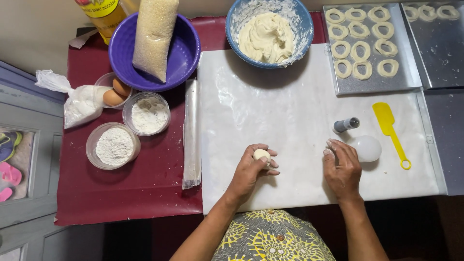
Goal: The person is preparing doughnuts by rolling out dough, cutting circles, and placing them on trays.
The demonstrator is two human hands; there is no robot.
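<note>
A table is seen from above, covered by a dark red cloth [130, 193], with a pale wall behind it and a grey panelled door at the left edge. Most of the cloth is overlaid by a large white sheet [290, 111], smooth and dusted in patches with flour. At the upper right two flat metal trays [408, 72] are laid side by side, and pale rings of dough [360, 50] are set in rows on them. A blue bowl [302, 19], smeared inside, is filled with soft cream-coloured dough. A purple bowl [186, 53] is occupied by a long clear bag of white grains [154, 34]. Near it stand two round clear tubs of flour [115, 146], a small tub with two brown eggs [115, 94], and a knotted plastic bag of white powder [79, 104]. A rolled strip of clear plastic [192, 135] lies along the sheet's left edge.

A small ball of dough [261, 154] is clasped by the left hand [251, 169], its fingers curled around it, low on the sheet. The right hand [342, 169] is rested flat on the sheet, fingers together, touching a round white lid [368, 148]. Just beyond are a small grey cylinder [346, 124] and a yellow plastic spatula [390, 133].
</note>
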